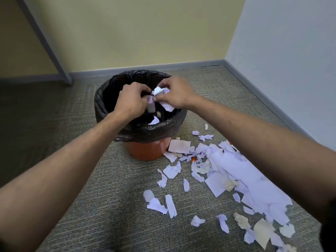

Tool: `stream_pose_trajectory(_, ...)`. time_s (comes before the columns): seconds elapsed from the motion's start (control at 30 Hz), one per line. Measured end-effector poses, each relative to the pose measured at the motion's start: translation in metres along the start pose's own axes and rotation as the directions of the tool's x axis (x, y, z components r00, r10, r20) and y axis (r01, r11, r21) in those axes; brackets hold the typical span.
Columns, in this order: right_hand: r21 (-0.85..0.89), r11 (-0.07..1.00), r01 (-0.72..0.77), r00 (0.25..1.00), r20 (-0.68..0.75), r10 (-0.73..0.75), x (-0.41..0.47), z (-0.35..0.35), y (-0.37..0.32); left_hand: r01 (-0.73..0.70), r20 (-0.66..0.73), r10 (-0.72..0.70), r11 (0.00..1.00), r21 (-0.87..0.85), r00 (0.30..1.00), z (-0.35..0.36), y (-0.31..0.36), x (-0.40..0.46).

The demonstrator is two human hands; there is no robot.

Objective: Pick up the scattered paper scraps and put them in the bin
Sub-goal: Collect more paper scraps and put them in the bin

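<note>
Bin: an orange bin (145, 151) lined with a black bag (109, 99) stands on grey carpet (109, 206) near the corner of a room.
Hands: both are held together directly above the bin's mouth. The left hand (131, 100) has its fingers curled onto a bit of white paper; the right hand (177, 94) grips a crumpled wad of paper (161, 91).
Falling pieces: a couple of blurred scraps (151, 108) appear to be dropping below the hands into the bin.
Inside the bin: one white scrap (154, 120) shows against the bag; how much more lies deeper is hidden.
Left to do: a large spread of scattered paper scraps (236, 171), white and some tan, covers the carpet to the right of the bin and towards the viewer.
Progress: early, by my judgement; most of the paper is still on the floor.
</note>
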State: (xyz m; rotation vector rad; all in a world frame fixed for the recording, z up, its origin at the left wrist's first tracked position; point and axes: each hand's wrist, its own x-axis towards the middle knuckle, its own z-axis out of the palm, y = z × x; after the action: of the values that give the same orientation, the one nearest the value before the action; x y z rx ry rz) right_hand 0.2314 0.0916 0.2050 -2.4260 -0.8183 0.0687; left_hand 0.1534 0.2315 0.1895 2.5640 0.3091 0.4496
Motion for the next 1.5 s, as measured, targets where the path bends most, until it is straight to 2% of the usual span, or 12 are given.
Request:
stream_pose_trajectory(0.07,-0.023,1.0,-0.002,0.997,0.071,0.003,0.0,0.003,-0.001,0.027,0.01,-0.027,1.0,0.006,1.0,0.003,-0.001,-0.004)
stream_pose_trajectory(0.13,-0.075,0.997,0.034,0.997,0.066,-0.029,-0.006,0.0,-0.002,0.001,-0.056,0.001,1.0,0.022,0.998,0.006,0.001,-0.014)
stream_pose_trajectory(0.3,-0.141,0.983,0.115,0.99,-0.063,-0.125,-0.049,-0.019,0.005,-0.216,-0.278,0.237,0.971,0.105,0.931,0.018,0.006,-0.05)
stream_pose_trajectory(0.43,-0.114,0.987,0.118,0.991,-0.057,-0.125,-0.098,-0.014,0.027,-0.354,-0.326,0.364,0.931,0.091,0.873,0.036,0.005,-0.094)
stream_pose_trajectory(0.53,-0.095,0.992,0.08,0.996,0.055,-0.075,-0.138,0.009,0.049,-0.349,-0.201,0.351,0.936,0.048,0.915,0.058,-0.003,-0.13)
stream_pose_trajectory(0.63,-0.073,0.997,-0.011,0.987,0.16,0.023,-0.175,0.042,0.074,-0.242,-0.039,0.243,0.969,0.042,0.969,0.086,-0.016,-0.163)
stream_pose_trajectory(0.73,-0.102,0.992,-0.079,0.956,0.275,0.104,-0.213,0.074,0.094,-0.125,0.138,0.109,0.986,0.11,0.984,0.113,-0.032,-0.19)
stream_pose_trajectory(0.83,-0.165,0.981,-0.103,0.912,0.379,0.159,-0.249,0.104,0.113,-0.083,0.353,-0.001,0.972,0.222,0.936,0.135,-0.046,-0.212)
stream_pose_trajectory(0.93,-0.213,0.968,-0.129,0.874,0.438,0.213,-0.275,0.129,0.132,-0.12,0.563,-0.09,0.938,0.325,0.822,0.153,-0.062,-0.229)
stream_pose_trajectory(1.0,-0.226,0.963,-0.148,0.865,0.443,0.237,-0.287,0.14,0.14,-0.155,0.638,-0.137,0.912,0.379,0.758,0.162,-0.072,-0.237)
stream_pose_trajectory(1.13,-0.235,0.961,-0.146,0.868,0.436,0.238,-0.303,0.16,0.153,-0.1,0.67,-0.201,0.919,0.382,0.715,0.174,-0.084,-0.247)
stream_pose_trajectory(1.5,-0.015,0.974,-0.228,0.91,0.352,0.218,-0.303,0.188,0.166,-0.101,0.541,0.011,0.985,0.138,0.841,0.184,-0.096,-0.249)
